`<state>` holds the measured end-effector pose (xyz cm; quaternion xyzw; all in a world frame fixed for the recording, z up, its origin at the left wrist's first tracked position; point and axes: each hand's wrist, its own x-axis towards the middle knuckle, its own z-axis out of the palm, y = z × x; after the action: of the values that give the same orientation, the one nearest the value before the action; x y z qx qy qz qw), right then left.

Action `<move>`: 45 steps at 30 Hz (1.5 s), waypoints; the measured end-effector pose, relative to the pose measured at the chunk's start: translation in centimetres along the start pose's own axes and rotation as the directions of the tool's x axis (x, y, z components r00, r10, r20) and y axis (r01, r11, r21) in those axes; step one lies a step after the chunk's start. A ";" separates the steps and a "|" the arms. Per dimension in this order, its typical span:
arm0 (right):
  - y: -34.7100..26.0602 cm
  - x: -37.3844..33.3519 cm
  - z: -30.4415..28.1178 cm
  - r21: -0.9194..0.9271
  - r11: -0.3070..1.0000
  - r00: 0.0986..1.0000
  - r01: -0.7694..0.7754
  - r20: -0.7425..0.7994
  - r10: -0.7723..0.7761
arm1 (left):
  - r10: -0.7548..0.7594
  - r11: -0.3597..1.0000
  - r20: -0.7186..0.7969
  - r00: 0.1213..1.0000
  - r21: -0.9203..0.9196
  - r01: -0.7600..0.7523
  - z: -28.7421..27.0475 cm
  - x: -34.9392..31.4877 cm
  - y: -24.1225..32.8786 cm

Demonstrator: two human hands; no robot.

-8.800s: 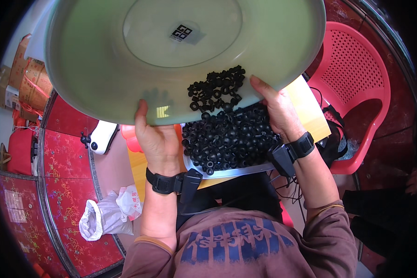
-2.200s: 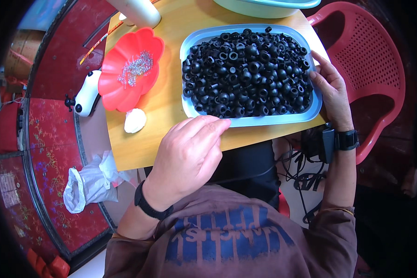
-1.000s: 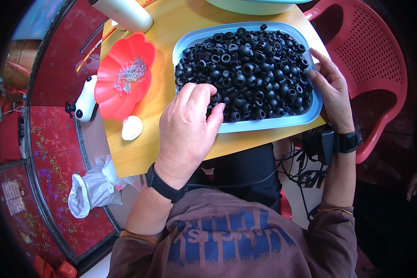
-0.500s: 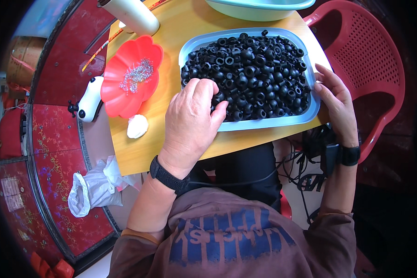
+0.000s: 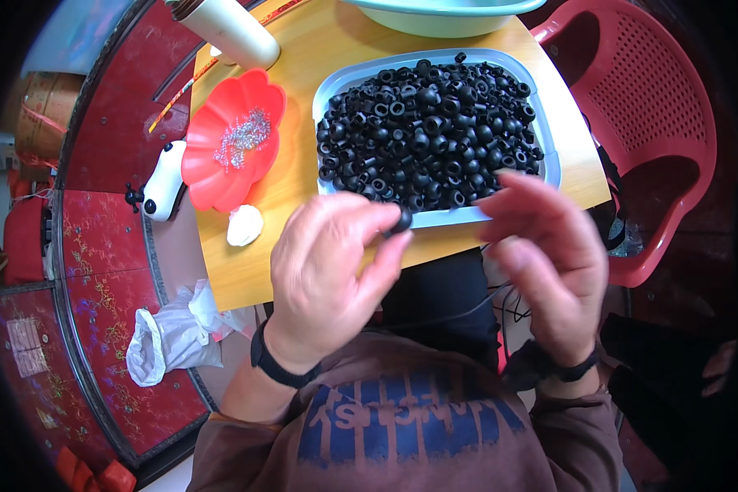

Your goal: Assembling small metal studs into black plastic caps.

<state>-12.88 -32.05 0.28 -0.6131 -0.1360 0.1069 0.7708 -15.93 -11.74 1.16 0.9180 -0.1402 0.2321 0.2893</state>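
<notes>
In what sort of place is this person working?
Perhaps a room in a home, used for handwork: a table bears a tray of black parts and a red scalloped bowl, beside a plastic chair.

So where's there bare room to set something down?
Bare table shows between the red bowl and tray, and at the near-left corner, by the white lump. Crowded: the tray, heaped with black pieces, and its near side, where left hand and right hand hover.

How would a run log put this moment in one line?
left hand: pinching one black piece | right hand: open, apparently empty | blue tray: heaped with similar pieces | red bowl: left of tray
</notes>
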 end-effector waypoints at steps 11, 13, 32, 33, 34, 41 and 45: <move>2.4 -1.0 3.6 0.342 0.918 0.958 -0.199 0.265 0.109 | 0.021 0.993 0.017 1.000 -0.115 -0.019 -1.4 -3.2 2.0; 2.6 -1.1 3.7 0.513 0.815 0.951 -0.271 0.276 0.143 | -0.048 0.979 0.006 0.999 -0.199 0.048 -1.6 -3.8 2.2; 3.5 -2.1 3.7 0.622 0.677 0.889 -0.395 0.445 0.109 | 0.015 0.930 0.236 0.972 -0.360 0.073 -3.8 -3.7 0.9; 3.7 -2.2 3.8 0.626 0.678 0.894 -0.384 0.436 0.104 | 0.106 0.964 0.254 0.962 -0.265 -0.036 -3.9 -3.4 0.8; 3.9 -2.2 3.8 0.631 0.680 0.899 -0.374 0.426 0.099 | 0.106 0.963 0.254 0.961 -0.265 -0.036 -3.8 -3.4 0.8; 4.6 -1.7 3.9 0.700 0.559 0.874 -0.445 0.475 0.101 | 0.194 0.957 0.219 0.956 -0.256 -0.135 -3.3 -3.1 0.5; 4.5 -1.5 4.0 0.700 0.521 0.862 -0.488 0.481 0.162 | 0.194 0.970 0.219 0.956 -0.191 -0.153 -3.4 -2.8 0.9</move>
<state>-15.66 -27.89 -3.39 -0.1818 -0.0905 0.4103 0.8890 -19.89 -10.13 2.60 0.8947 -0.2736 0.1330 0.3270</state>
